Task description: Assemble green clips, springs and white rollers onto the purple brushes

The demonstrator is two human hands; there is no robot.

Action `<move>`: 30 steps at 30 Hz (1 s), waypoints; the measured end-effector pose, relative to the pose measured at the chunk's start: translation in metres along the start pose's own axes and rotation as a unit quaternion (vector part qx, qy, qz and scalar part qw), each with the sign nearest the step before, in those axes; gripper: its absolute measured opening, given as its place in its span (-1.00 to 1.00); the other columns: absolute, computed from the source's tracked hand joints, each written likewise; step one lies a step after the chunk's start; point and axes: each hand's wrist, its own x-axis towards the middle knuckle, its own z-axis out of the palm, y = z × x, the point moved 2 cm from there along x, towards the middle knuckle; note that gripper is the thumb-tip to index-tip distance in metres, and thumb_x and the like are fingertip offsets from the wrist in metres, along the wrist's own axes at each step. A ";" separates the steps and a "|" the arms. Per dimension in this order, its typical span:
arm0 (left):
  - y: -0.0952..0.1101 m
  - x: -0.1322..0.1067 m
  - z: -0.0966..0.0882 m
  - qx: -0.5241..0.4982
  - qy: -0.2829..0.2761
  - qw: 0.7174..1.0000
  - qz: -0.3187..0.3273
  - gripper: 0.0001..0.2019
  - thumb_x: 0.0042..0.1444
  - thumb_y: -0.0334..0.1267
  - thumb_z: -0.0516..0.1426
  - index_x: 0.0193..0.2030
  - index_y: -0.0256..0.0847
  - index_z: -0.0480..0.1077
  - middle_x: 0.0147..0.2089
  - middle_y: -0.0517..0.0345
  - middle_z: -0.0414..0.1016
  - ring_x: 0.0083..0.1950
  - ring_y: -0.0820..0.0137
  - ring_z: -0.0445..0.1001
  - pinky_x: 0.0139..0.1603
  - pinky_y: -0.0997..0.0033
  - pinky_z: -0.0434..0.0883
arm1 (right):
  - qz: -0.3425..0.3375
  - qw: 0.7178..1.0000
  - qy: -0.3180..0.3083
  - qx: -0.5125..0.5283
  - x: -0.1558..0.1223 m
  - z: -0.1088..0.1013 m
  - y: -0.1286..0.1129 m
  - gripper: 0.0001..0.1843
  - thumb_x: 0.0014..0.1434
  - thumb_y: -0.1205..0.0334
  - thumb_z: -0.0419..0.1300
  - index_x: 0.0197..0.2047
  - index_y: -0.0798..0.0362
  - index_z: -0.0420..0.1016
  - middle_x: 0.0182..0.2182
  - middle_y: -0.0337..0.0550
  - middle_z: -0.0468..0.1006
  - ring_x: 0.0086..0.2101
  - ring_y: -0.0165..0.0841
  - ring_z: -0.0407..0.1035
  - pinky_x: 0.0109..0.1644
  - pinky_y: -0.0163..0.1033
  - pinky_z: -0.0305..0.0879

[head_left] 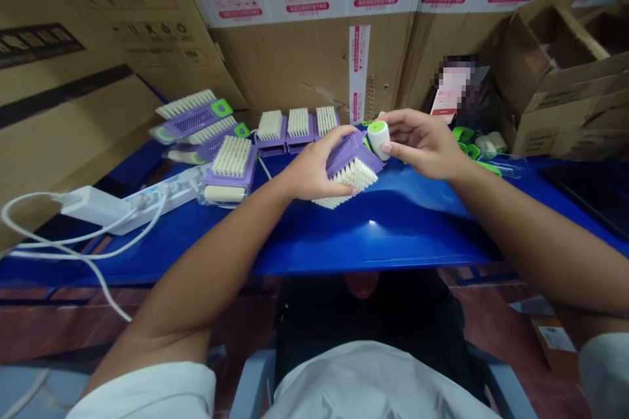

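While the left hand (314, 169) gripped a purple brush (346, 150) between thumb and fingers, bristles tilted downward, the right hand (427, 145) pinched a white cap (378, 141) with a green top just beside the brush's end; whether they touched was unclear. Both were over the blue table (314, 242), and three brushes (297, 123) sat in a row behind, near the cardboard (295, 65).

Dim overall; small glare on blue tabletop (314, 242)

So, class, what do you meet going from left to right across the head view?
White adapter, cream roller, left hand, green-topped white cylinder, right hand, open cardboard box.
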 end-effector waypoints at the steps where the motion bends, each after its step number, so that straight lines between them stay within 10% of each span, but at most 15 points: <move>1: 0.000 0.000 0.001 -0.005 0.002 1.000 -0.001 0.13 -0.08 0.12 0.51 0.62 -0.08 0.24 0.62 -0.17 0.44 0.52 -0.19 0.55 0.63 -0.16 0.45 | 0.000 1.000 -0.002 0.001 0.000 -0.002 -0.001 -0.40 0.16 -0.27 0.67 0.12 -0.14 0.72 0.05 -0.09 0.82 0.07 -0.11 0.75 0.27 0.00 0.71; 18: -0.003 0.000 0.007 0.004 0.063 0.998 0.015 -0.08 -0.04 0.03 0.45 0.50 -0.19 0.45 0.49 -0.09 0.61 0.40 -0.05 0.66 0.55 0.01 0.54 | -0.049 0.970 -0.092 -0.218 -0.007 -0.009 -0.009 -0.43 0.47 -0.21 0.42 0.34 -0.04 0.80 0.11 -0.11 0.87 0.00 -0.08 0.76 0.24 -0.03 0.65; 30: 0.003 -0.003 0.007 -0.017 0.070 0.997 -0.005 -0.08 -0.07 0.02 0.50 0.48 -0.22 0.56 0.40 -0.08 0.72 0.31 0.02 0.74 0.48 0.09 0.61 | -0.005 0.981 -0.145 -0.127 -0.007 -0.011 0.000 -0.38 0.46 -0.31 0.39 0.29 -0.02 0.80 0.00 -0.12 0.87 -0.04 -0.11 0.72 0.12 -0.09 0.63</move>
